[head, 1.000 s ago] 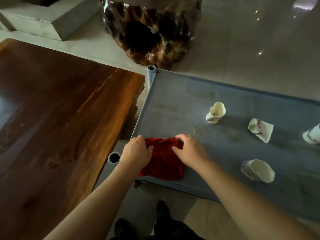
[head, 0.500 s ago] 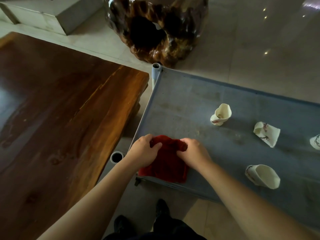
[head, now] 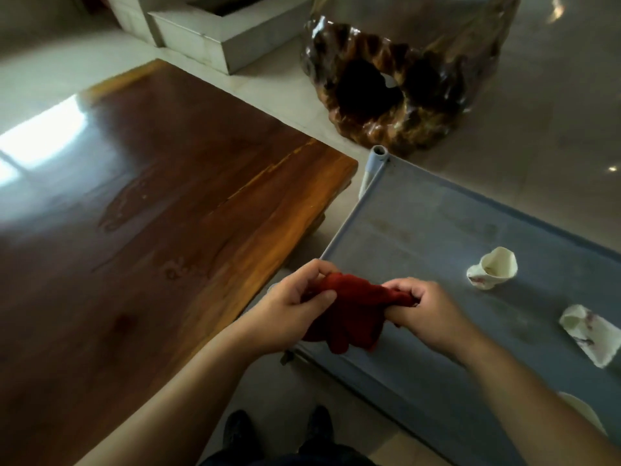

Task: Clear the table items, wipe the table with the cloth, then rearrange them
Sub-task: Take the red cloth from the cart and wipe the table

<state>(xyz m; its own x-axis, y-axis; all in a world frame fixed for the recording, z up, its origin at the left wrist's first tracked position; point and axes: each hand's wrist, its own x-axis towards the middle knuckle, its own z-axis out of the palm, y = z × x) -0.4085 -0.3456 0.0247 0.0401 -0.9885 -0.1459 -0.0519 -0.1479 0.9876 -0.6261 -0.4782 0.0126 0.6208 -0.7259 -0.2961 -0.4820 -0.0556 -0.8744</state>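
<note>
A dark red cloth [head: 353,311] hangs bunched between both hands, lifted just above the near left corner of the grey-blue table [head: 420,230]. My left hand [head: 295,301] pinches its left end and my right hand [head: 423,307] grips its right end. Three crumpled white paper cups lie on the grey-blue table: one cup [head: 494,272] in the middle, a flattened cup [head: 588,331] at the right edge, and a third cup [head: 583,410] mostly hidden behind my right forearm. The polished brown wooden table [head: 151,213] fills the left side.
A glossy carved root-wood stool [head: 386,92] stands on the tiled floor beyond the grey-blue table's far corner post [head: 379,153]. A white stone block [head: 218,38] lies at the top left. My shoes [head: 279,428] show in the gap between the two tables.
The cloth lay flat on the grey-blue table under both hands; now both hands have gathered it and lifted it off the surface. The view has swung left toward the wooden table.
</note>
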